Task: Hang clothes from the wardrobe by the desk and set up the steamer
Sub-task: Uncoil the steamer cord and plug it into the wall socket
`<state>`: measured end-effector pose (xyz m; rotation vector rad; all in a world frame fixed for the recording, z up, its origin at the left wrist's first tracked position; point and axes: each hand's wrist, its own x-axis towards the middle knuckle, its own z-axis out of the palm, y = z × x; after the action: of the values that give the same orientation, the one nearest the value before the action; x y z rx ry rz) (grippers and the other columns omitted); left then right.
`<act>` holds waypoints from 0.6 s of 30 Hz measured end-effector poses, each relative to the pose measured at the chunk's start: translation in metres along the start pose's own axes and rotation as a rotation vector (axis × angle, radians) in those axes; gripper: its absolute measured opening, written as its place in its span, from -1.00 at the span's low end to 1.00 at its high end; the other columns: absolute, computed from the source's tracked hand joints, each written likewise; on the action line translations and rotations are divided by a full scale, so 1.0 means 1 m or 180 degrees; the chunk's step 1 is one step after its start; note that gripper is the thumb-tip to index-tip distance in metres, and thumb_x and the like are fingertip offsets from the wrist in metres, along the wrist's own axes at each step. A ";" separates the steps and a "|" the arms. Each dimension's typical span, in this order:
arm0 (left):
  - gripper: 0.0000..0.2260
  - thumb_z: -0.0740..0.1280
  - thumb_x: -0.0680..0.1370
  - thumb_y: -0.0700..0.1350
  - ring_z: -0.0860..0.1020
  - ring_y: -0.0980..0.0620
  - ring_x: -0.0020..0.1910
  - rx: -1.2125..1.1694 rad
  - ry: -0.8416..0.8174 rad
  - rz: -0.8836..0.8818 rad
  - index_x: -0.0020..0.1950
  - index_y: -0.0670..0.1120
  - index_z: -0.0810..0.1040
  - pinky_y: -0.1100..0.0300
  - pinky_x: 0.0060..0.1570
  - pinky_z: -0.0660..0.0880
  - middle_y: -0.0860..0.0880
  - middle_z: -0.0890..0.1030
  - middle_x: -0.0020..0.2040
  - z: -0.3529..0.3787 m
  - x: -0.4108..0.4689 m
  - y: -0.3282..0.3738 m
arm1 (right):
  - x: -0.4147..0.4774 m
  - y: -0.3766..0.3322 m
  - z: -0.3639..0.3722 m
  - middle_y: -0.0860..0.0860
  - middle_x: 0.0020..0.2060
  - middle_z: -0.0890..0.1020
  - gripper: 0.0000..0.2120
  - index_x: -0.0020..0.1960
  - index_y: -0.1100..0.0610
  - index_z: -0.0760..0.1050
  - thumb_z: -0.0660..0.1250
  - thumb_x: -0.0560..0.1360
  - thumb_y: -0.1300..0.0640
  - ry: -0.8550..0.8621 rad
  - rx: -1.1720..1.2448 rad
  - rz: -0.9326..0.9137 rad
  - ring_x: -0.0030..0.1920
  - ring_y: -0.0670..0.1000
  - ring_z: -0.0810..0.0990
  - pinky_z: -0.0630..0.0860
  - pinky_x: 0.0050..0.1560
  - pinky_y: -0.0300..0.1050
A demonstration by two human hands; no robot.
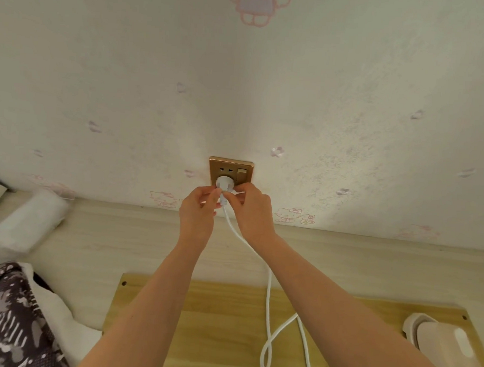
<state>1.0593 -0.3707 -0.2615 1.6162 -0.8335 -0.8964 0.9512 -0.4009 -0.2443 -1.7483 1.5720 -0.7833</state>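
Both forearms reach up and forward, meeting at the gold wall socket. The left hand comes from below-left of the socket, its grip narrow, with fingertips pinching the white plug. The right hand comes from below-right, knuckles up, its curled fingers gripping the same plug where the cord leaves it. The round plug sits against the socket's lower holes. Its white cord hangs straight down from the socket and loops on the yellow wooden table. The white steamer lies on the table far below-right of the socket.
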 end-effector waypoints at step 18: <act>-0.81 0.23 0.59 -0.10 0.56 0.07 -0.08 0.1708 -0.0119 0.0207 0.18 -0.01 0.53 0.18 -0.12 0.48 0.03 0.62 -0.10 0.037 -0.170 -0.041 | -0.141 0.097 -0.127 0.08 0.24 0.51 -0.63 0.39 0.15 0.31 0.08 0.63 0.06 -0.0873 -0.1813 -0.0598 0.32 0.08 0.38 0.47 0.15 -0.03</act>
<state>0.9497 -0.2318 -0.2837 2.0185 -1.2187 -0.6903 0.7778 -0.2770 -0.2450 -2.3172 1.5464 -0.1566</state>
